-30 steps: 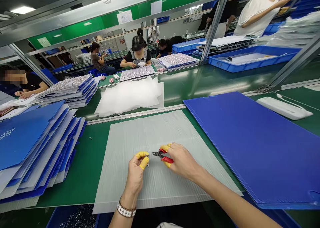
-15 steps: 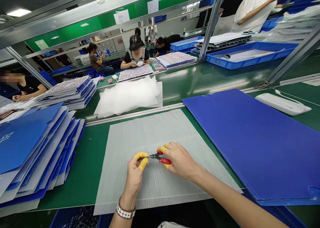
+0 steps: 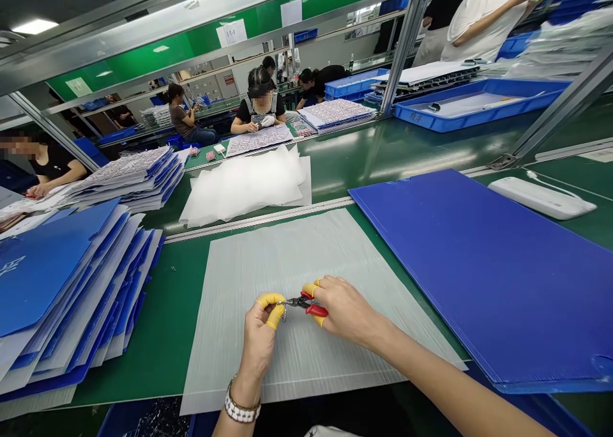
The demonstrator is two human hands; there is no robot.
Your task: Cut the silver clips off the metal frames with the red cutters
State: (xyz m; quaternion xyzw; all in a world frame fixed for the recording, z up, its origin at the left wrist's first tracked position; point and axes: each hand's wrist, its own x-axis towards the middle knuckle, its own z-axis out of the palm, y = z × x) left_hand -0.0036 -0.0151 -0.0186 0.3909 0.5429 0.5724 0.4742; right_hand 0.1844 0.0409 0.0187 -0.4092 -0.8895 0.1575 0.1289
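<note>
Between the yellow-covered thumb and forefinger of my left hand [image 3: 261,328] is pinched a small metal chain [image 3: 285,314], its loose end hanging down. My right hand [image 3: 342,306], also with yellow finger cots, is wrapped round pliers [image 3: 313,306] with red handles. Their dark jaws point left and meet the metal piece at my left fingertips. Whether the jaws are fully closed on it is too small to tell. Both hands are just above a translucent white sheet [image 3: 268,373] lying on the green bench.
On the left rises a stack of blue and white sheets [image 3: 86,283]. A large blue board [image 3: 479,264] lies to the right, with a white device [image 3: 541,197] beyond it. White foam sheets [image 3: 244,184] lie ahead. Below the bench edge, a blue bin [image 3: 112,421] holds small dark pieces. Several people work farther back.
My hands stay almost in place, the pliers still at the chain. A seated person across the bench has shifted their hands slightly.
</note>
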